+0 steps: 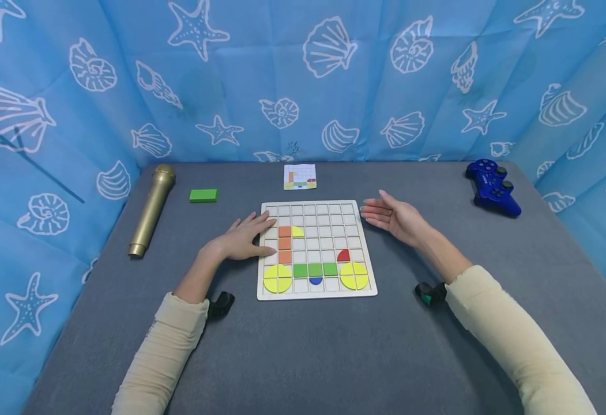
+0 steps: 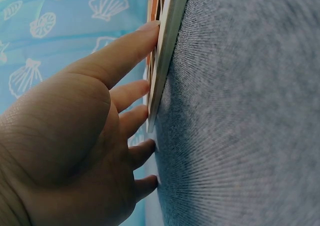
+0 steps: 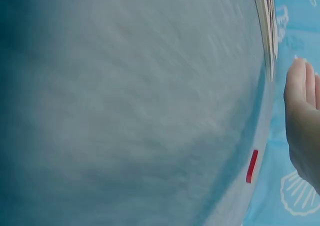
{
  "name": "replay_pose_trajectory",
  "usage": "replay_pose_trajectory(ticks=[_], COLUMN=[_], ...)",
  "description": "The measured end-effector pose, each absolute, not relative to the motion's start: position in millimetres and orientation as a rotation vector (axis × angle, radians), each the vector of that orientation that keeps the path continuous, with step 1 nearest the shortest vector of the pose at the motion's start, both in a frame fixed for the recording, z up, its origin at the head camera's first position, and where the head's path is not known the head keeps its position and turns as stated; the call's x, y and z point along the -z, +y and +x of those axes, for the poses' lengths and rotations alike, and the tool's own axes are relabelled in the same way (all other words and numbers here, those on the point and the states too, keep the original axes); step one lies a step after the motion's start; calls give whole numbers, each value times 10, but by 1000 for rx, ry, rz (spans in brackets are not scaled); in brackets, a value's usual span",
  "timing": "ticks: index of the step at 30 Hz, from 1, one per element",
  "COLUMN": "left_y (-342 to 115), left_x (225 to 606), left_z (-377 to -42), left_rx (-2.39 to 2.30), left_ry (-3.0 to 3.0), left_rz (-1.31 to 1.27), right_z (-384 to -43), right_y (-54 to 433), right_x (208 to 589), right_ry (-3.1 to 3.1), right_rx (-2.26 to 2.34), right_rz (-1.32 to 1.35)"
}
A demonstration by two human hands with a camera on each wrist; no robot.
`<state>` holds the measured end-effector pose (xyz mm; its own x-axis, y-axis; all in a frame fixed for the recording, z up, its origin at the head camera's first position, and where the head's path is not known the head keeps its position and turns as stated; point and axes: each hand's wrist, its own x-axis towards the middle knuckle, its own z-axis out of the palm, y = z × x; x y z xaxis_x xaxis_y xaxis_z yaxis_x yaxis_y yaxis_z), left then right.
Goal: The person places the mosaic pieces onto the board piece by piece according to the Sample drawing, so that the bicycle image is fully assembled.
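Observation:
A white grid board [image 1: 317, 296] lies on the table with coloured pieces in its cells. Three orange squares [image 1: 285, 244] form a column at left, beside a yellow quarter circle [image 1: 297, 231]. Low on the board are two yellow circles [image 1: 277, 279] made of quarter pieces, three green squares [image 1: 315, 270], a blue half circle [image 1: 315, 280] and a red quarter circle [image 1: 343, 255]. My left hand [image 1: 243, 237] rests with spread fingers at the board's left edge; thumb and some fingertips touch it. Beside the upper right edge, my right hand [image 1: 395, 217] holds nothing, fingers nearly straight.
Behind the board lies a small pattern card [image 1: 300, 177]. A green block [image 1: 203, 196] and a gold microphone [image 1: 152, 210] are at left, a blue game controller [image 1: 492, 187] at far right. A red strip [image 3: 252, 166] shows in the right wrist view. A blue curtain [image 1: 303, 80] hangs behind.

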<state>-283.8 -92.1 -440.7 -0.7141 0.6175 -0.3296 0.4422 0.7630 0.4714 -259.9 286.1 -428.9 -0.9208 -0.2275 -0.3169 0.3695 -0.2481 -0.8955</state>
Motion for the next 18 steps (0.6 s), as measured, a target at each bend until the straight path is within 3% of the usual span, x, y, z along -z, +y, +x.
replay_pose_trajectory(ticks=[18], left_y=[-924], left_x=[4424], left_z=[-2855], left_rx=[-497], left_ry=[2483], left_rz=[796], right_z=[-2851], right_y=[3398], right_x=[4271], right_ry=[1846], right_rx=[2376], right_rz=[345])
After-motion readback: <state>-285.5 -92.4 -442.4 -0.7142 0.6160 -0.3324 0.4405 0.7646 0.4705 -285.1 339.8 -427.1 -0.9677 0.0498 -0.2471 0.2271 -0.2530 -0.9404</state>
